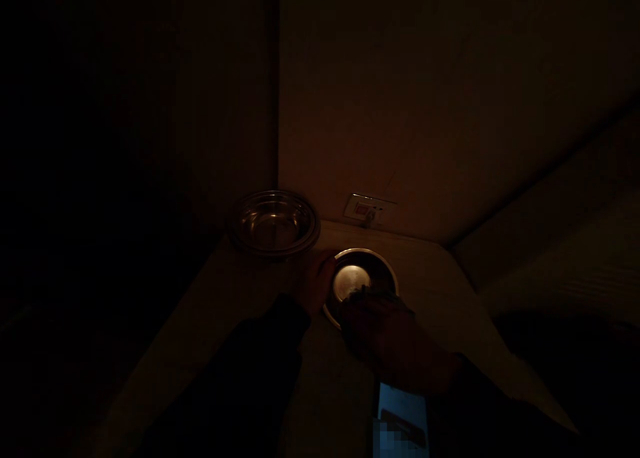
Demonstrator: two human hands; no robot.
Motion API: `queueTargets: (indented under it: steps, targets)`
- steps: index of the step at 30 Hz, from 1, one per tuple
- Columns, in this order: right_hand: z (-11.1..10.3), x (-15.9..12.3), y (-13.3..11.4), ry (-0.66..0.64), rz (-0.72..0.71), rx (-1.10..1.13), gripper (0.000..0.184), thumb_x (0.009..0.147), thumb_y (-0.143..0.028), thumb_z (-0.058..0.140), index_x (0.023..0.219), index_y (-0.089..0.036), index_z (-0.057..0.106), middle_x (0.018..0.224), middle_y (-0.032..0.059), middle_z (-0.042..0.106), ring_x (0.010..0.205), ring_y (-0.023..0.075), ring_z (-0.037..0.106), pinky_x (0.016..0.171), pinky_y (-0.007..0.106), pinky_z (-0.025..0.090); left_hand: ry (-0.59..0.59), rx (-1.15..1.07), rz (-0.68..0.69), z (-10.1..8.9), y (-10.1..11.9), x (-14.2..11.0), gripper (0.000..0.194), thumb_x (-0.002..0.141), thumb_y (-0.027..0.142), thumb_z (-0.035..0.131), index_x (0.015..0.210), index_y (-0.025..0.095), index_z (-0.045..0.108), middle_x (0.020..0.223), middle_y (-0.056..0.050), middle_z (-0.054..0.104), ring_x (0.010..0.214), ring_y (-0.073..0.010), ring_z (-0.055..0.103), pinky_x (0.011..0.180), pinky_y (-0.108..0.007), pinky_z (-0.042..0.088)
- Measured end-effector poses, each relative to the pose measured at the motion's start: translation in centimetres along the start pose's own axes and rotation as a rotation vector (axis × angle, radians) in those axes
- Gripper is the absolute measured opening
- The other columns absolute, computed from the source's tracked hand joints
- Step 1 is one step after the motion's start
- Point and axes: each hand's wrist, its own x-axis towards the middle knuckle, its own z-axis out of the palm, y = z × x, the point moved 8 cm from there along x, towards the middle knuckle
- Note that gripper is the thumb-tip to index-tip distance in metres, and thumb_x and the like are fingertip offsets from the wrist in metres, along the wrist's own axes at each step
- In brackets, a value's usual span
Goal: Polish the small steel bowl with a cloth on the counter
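Two hands are at a small shiny bowl [351, 281]. The left hand [317, 283] touches the left side of the bowl, with its fingers at the rim. The right hand [385, 338] reaches over the near right side of the bowl, bent down toward the inside. It is so dark that I cannot tell how tight each hand is, or whether the dark bit under the right fingers is a cloth. The work on the bowl looks like it is going on and not over, because both hands are at it. How much is done or left does not show.

The bowl sits on a table [430, 265]. Bigger shiny dishes [275, 231] sit behind it to the left. Behind it, low on the wall [400, 111], is a socket plate [370, 208]. In front of the bowl, a screen [403, 401] glows blue.
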Motion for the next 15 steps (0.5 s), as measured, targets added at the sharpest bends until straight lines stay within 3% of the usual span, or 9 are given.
queueTargets:
  steps: [9,15]
  targets:
    - [0.44,0.48,-0.29,-0.002,-0.001,-0.065,0.047,0.083,-0.016,0.051,0.129,-0.008,0.046,0.119,0.0152,0.059,0.110,0.0280,0.050,0.095,0.043,0.040,0.041,-0.058,-0.058,0.13,0.64,-0.31,0.027,0.082,0.027,0.036,0.087,0.019,0.061,0.090,-0.003,0.069,0.087,-0.0163,0.063,0.081,-0.029,0.051]
    - [0.32,0.98,-0.66,0.032,0.009,-0.076,0.043,0.087,-0.017,0.048,0.129,-0.009,0.046,0.119,0.0145,0.059,0.109,0.0273,0.051,0.095,0.044,0.041,0.122,-0.025,-0.078,-0.36,0.51,-0.25,0.025,0.082,0.027,0.037,0.083,0.020,0.060,0.085,-0.002,0.068,0.084,-0.0166,0.063,0.081,-0.030,0.050]
